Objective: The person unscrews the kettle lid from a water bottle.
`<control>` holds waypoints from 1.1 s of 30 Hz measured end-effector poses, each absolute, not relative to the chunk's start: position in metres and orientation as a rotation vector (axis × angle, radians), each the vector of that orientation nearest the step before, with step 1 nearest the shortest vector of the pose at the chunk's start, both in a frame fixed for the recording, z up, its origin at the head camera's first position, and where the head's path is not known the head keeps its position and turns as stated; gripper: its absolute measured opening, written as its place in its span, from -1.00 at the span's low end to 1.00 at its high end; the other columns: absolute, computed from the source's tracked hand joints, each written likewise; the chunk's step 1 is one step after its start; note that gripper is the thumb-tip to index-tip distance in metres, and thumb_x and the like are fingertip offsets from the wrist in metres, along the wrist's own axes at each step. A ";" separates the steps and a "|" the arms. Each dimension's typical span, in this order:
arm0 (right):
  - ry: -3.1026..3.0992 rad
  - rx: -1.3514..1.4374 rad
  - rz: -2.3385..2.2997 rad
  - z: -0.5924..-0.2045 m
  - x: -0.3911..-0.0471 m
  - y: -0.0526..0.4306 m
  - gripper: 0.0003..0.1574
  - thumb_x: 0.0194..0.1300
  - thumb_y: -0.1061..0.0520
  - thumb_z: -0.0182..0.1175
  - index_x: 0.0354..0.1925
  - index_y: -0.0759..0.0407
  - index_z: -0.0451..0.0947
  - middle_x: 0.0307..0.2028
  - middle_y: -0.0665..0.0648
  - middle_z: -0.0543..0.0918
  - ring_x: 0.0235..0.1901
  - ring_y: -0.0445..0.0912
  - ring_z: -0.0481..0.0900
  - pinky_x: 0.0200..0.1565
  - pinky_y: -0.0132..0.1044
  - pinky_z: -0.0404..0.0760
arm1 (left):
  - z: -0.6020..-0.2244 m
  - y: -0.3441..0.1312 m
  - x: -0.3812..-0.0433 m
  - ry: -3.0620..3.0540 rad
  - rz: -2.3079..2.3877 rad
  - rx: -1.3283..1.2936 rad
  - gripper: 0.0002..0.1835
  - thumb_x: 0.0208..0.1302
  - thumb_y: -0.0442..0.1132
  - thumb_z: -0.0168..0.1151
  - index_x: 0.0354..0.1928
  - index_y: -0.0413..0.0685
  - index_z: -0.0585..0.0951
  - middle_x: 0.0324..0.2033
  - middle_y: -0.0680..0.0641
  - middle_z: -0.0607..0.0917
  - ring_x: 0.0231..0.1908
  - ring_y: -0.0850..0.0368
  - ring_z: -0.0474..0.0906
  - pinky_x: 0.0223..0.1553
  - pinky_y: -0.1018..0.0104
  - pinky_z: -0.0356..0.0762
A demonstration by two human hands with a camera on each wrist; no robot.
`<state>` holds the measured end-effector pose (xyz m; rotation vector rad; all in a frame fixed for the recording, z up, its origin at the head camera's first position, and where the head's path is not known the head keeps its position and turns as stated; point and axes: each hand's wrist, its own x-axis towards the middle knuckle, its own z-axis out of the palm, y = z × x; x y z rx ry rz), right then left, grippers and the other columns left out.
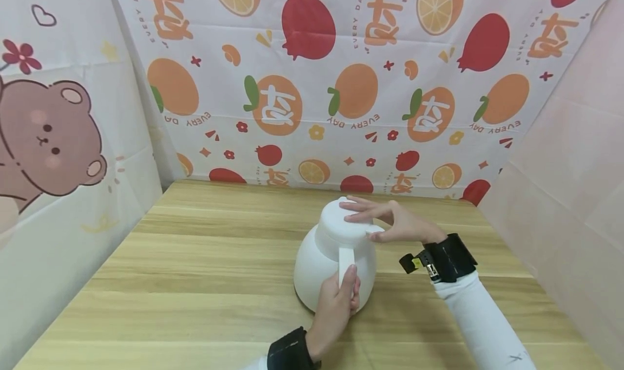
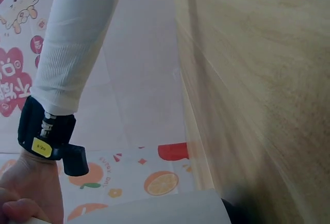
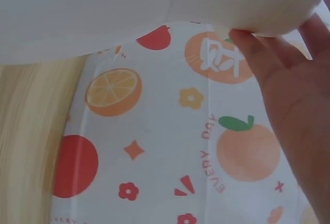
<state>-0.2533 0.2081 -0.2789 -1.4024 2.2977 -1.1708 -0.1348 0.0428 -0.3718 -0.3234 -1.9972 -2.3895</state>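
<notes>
A white thermos jug (image 1: 309, 270) with a rounded body stands on the wooden table, its handle (image 1: 346, 259) facing the person. The left hand (image 1: 333, 305) grips this handle, thumb lying along it. On top of the jug is a white lid (image 1: 333, 218) with a small tab at its right side. Holding the lid from the right, the right hand (image 1: 407, 224) has its fingers over the top and its thumb by the tab. In the right wrist view, that thumb meets the lower edge of the lid (image 3: 273, 10). The jug's side (image 2: 170, 211) fills the bottom of the left wrist view.
The wooden table (image 1: 195, 261) reaches back to a fruit-print cloth (image 1: 312, 88). A bear-print cloth (image 1: 49, 131) hangs on the left, and a pale pink sheet (image 1: 570, 196) covers the right side. Black straps (image 1: 450, 256) wrap both wrists.
</notes>
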 end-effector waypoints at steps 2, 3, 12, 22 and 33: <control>2.319 -1.391 -1.161 -0.278 -0.252 0.208 -0.44 0.13 0.30 0.20 0.15 0.33 0.49 0.38 0.42 0.27 0.47 0.18 -0.05 0.31 0.42 0.09 | -0.372 0.045 -0.134 -1.991 -2.371 -0.310 -0.43 0.47 -0.10 -0.13 -0.50 -0.59 0.32 -0.76 0.00 0.29 -0.77 0.40 0.15 -0.72 0.63 0.14; 2.354 -1.370 -1.146 -0.277 -0.250 0.208 -0.45 0.14 0.28 0.20 0.15 0.30 0.50 0.38 0.39 0.28 0.46 0.17 -0.01 0.31 0.39 0.16 | -0.373 0.045 -0.134 -1.986 -2.362 -0.304 -0.44 0.46 -0.11 -0.12 -0.51 -0.59 0.32 -0.76 -0.01 0.28 -0.78 0.41 0.15 -0.73 0.63 0.14; 3.145 -1.072 -0.586 -0.266 -0.203 0.161 -0.37 0.17 -0.14 0.24 0.16 0.10 0.51 0.25 0.29 0.52 0.21 0.16 0.48 0.13 0.17 0.54 | -0.374 0.047 -0.132 -1.963 -2.315 -0.294 -0.48 0.45 -0.16 -0.09 -0.56 -0.52 0.35 -0.78 -0.06 0.28 -0.79 0.44 0.14 -0.70 0.63 0.13; 3.656 -0.742 -0.229 -0.295 -0.199 0.120 -0.25 0.09 -0.35 0.17 0.14 0.01 0.54 0.09 0.27 0.66 -0.03 0.16 0.63 -0.40 0.02 0.71 | -0.374 0.046 -0.132 -1.956 -2.389 -0.301 -0.46 0.45 -0.14 -0.09 -0.51 -0.60 0.33 -0.76 -0.02 0.27 -0.77 0.41 0.14 -0.67 0.59 0.11; 3.610 -1.317 -0.257 -0.299 -0.220 0.140 -0.34 -0.01 -0.29 0.26 0.06 -0.07 0.61 -0.04 0.18 0.74 -0.11 0.07 0.69 -0.64 -0.22 0.59 | -0.372 0.043 -0.132 -1.957 -2.384 -0.337 -0.48 0.45 -0.14 -0.07 -0.52 -0.53 0.34 -0.73 -0.08 0.27 -0.75 0.39 0.14 -0.65 0.59 0.12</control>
